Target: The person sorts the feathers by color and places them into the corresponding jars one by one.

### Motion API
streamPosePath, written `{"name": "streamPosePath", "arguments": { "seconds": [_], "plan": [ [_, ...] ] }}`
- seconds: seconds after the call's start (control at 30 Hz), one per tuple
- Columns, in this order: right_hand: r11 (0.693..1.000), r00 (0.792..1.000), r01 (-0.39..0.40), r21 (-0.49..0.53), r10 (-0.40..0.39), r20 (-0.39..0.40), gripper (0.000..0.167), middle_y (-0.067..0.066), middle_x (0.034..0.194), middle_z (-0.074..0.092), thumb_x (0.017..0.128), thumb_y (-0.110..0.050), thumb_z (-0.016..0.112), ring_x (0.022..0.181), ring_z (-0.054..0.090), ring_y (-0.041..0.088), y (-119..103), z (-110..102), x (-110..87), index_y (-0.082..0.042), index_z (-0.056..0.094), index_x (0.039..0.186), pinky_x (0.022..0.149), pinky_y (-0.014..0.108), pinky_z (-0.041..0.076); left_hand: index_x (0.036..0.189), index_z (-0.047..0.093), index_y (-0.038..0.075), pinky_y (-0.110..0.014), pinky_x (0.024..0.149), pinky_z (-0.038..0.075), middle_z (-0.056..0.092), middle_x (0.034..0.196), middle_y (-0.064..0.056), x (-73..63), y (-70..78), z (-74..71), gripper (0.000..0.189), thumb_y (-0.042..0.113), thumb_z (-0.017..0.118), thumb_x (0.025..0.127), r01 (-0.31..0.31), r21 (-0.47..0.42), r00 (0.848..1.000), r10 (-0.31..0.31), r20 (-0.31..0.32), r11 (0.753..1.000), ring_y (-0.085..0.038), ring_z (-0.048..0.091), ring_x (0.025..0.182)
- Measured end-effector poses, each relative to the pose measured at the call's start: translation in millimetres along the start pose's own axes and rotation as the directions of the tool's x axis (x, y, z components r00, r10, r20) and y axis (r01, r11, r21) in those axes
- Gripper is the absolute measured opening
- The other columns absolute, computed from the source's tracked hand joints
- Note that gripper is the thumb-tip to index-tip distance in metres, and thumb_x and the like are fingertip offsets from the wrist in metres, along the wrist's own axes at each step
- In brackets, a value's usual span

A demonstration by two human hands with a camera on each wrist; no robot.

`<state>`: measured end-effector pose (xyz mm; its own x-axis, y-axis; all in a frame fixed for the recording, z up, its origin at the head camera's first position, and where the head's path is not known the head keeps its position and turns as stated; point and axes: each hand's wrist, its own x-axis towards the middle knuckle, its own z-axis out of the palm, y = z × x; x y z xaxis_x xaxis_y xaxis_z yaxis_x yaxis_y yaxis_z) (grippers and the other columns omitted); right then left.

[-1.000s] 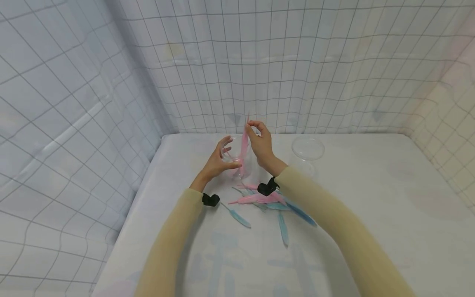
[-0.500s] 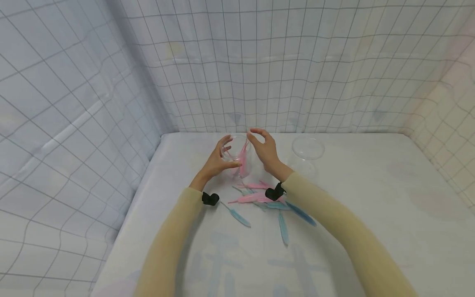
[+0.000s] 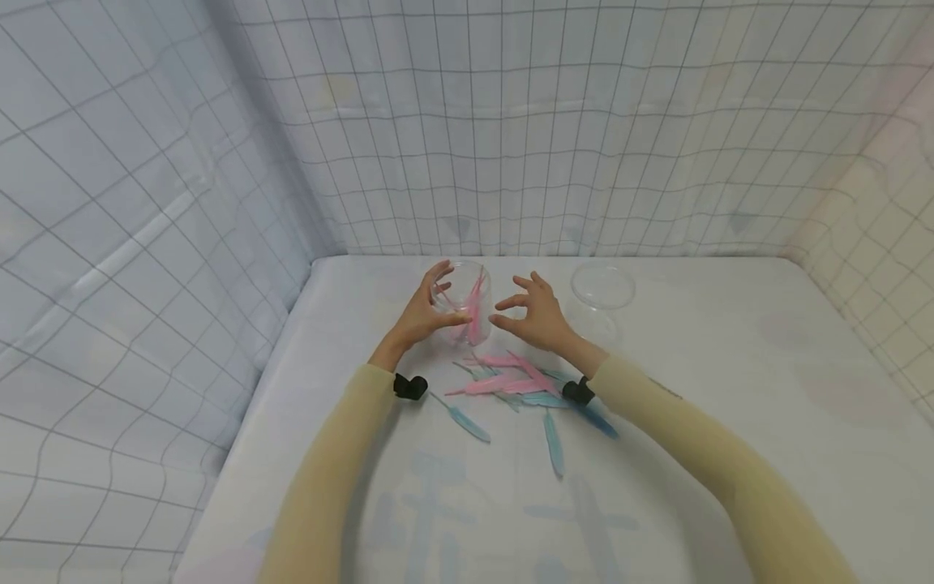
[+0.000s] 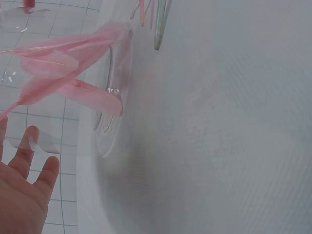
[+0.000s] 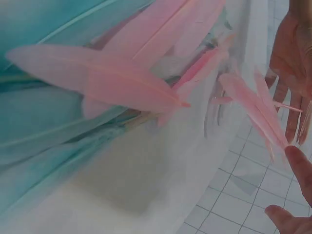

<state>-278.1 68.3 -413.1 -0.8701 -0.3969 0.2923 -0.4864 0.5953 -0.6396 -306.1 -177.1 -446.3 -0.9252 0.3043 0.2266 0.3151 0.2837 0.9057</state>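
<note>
My left hand grips a clear jar round its left side, thumb across the front. Inside the jar several pink feathers stand and lean, their tips down at its base in the left wrist view. Just right of the jar, my right hand has its fingers spread and holds nothing. Toward me from the jar lies a loose pile of pink feathers and teal feathers. The right wrist view shows the pile close up, with a pink feather lying over teal ones.
A second clear container stands to the right, beyond my right hand. One teal feather lies apart at the pile's left, another in front. Behind the white table hangs a grid-patterned curtain.
My right hand lowered a pink feather into the jar and let go of it. Then it drew away to the right, its fingers spreading. The left hand stayed on the jar.
</note>
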Motion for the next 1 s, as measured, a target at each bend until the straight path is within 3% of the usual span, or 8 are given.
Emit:
{"name": "streamPosePath", "arguments": {
  "seconds": [0.17,0.3,0.4,0.53,0.73,1.0],
  "plan": [
    [0.969,0.994,0.048,-0.241,-0.024,0.104,0.027,0.022,0.142,0.040,0.082,-0.034,0.073,0.139,0.012,0.042,6.6,-0.4,-10.0,-0.010,0.076,0.094,0.105,0.063,0.014,0.151,0.017,0.018,-0.049,0.101,0.035,0.026,0.151,0.002,1.0,0.4,-0.3,0.103,0.017,0.084,0.073,-0.002,0.006,1.000,0.002,-0.001,1.000,-0.024,0.031,0.135],
    [0.900,0.986,0.077,-0.429,-0.004,0.169,0.023,0.019,0.142,0.042,0.080,-0.038,0.074,0.140,0.012,0.039,13.6,4.8,-16.2,-0.016,0.077,0.087,0.106,0.062,0.012,0.151,0.016,0.016,-0.051,0.102,0.033,0.024,0.152,-0.004,-3.9,15.7,-1.8,0.102,0.012,0.083,0.074,0.001,-0.001,1.000,-0.001,0.022,1.000,-0.030,0.028,0.136],
    [0.852,0.976,0.096,-0.515,0.021,0.216,0.020,0.018,0.141,0.043,0.079,-0.037,0.075,0.140,0.011,0.038,15.7,9.1,-19.1,-0.018,0.076,0.080,0.106,0.062,0.009,0.151,0.015,0.011,-0.053,0.102,0.032,0.022,0.153,-0.011,-9.5,31.2,-2.8,0.100,0.009,0.081,0.076,0.003,-0.007,0.999,-0.002,0.041,1.000,-0.037,0.025,0.136],
    [0.799,0.962,0.108,-0.591,0.065,0.264,0.017,0.017,0.141,0.045,0.077,-0.033,0.075,0.141,0.008,0.036,14.7,15.4,-19.9,-0.019,0.073,0.068,0.107,0.060,0.004,0.151,0.015,0.010,-0.054,0.101,0.032,0.022,0.152,-0.014,-11.3,35.7,-2.9,0.099,0.009,0.080,0.077,-0.002,-0.002,0.999,0.002,0.045,1.000,-0.040,0.025,0.135],
    [0.745,0.964,0.123,-0.656,0.068,0.257,0.019,0.016,0.136,0.049,0.073,-0.026,0.075,0.141,0.012,0.035,7.0,21.9,-19.6,-0.018,0.067,0.057,0.108,0.059,0.002,0.151,0.015,0.010,-0.054,0.101,0.033,0.021,0.153,-0.013,-11.4,35.7,-2.5,0.099,0.008,0.080,0.077,-0.003,0.000,0.999,0.003,0.049,1.000,-0.039,0.025,0.136],
    [0.682,0.970,0.123,-0.721,0.070,0.231,0.019,0.013,0.130,0.055,0.073,-0.031,0.074,0.141,0.015,0.034,3.1,28.1,-19.2,-0.014,0.068,0.065,0.108,0.059,0.006,0.151,0.014,0.007,-0.054,0.101,0.033,0.022,0.152,-0.014,-10.7,35.3,-2.5,0.099,0.005,0.079,0.076,-0.006,0.000,0.999,0.006,0.050,1.000,-0.039,0.025,0.135]
  ]
}}
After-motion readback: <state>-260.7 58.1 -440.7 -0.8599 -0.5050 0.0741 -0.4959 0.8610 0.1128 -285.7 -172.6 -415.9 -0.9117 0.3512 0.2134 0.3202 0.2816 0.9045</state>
